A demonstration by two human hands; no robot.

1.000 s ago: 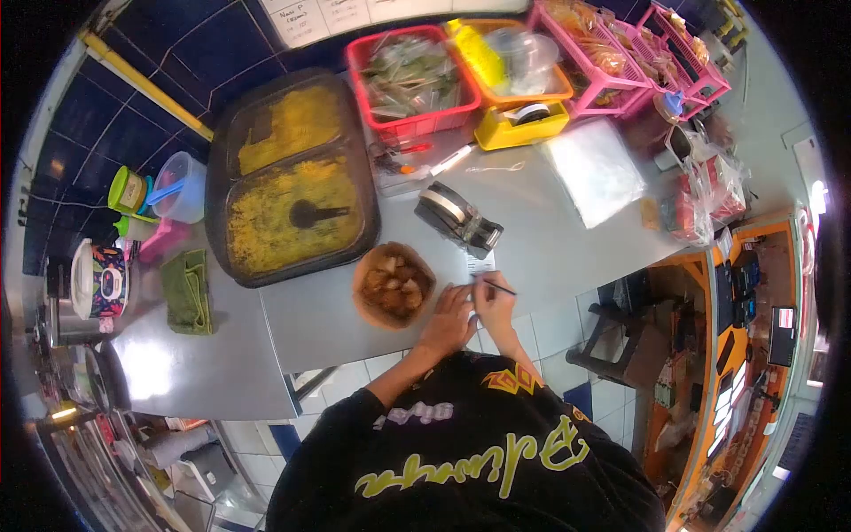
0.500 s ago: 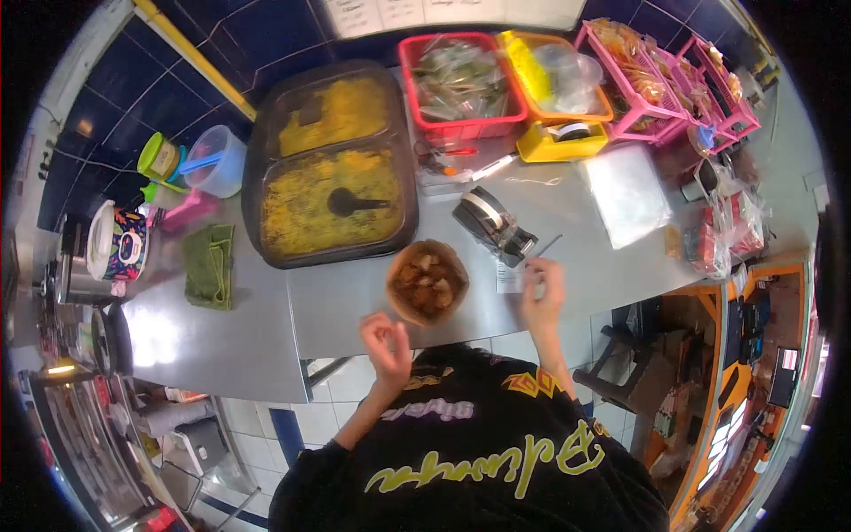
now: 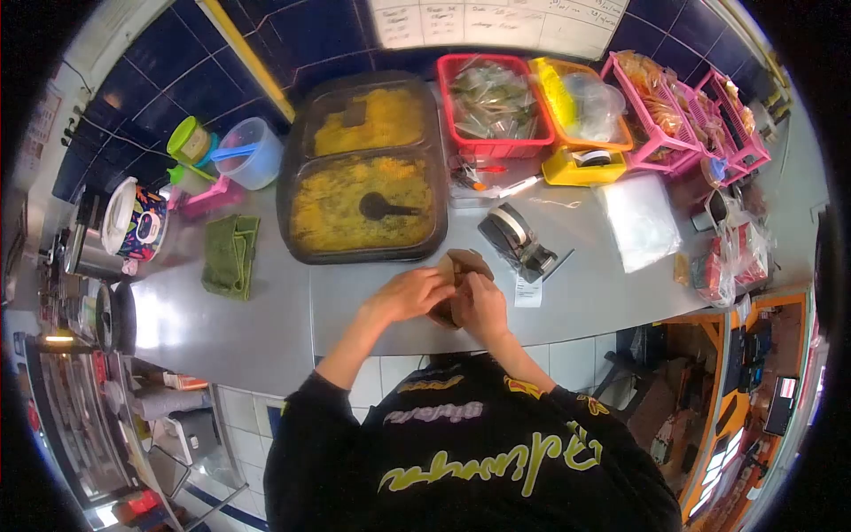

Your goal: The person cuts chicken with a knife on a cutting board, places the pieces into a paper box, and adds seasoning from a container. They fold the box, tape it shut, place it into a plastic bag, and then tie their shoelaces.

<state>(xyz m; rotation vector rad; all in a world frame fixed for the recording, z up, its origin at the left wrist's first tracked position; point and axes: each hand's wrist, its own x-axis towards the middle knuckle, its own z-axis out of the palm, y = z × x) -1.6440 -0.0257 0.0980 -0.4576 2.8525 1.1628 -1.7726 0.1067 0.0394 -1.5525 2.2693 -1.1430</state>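
A brown paper food box (image 3: 467,260) stands near the front edge of the steel table, with its upper flaps bent inward. The food inside is mostly hidden behind my fingers. My left hand (image 3: 415,293) grips the box's left side, fingers curled over the rim. On the right flap, my right hand (image 3: 483,306) is closed with bent fingers. Just right of the box sits a black tape dispenser (image 3: 517,241), and a small white paper slip (image 3: 528,293) lies below it.
Behind the box is a large black two-part tray (image 3: 292,239) of yellow food with a black scoop (image 3: 387,207). A green cloth (image 3: 230,257) lies left. A red basket (image 3: 505,147), a yellow box (image 3: 567,168), pink racks (image 3: 660,146) and clear plastic bags (image 3: 638,222) fill the back right.
Both hands have come together onto the food box from either side; they were apart from it before. The box's open top is now partly folded inward. The camera view has shifted slightly.
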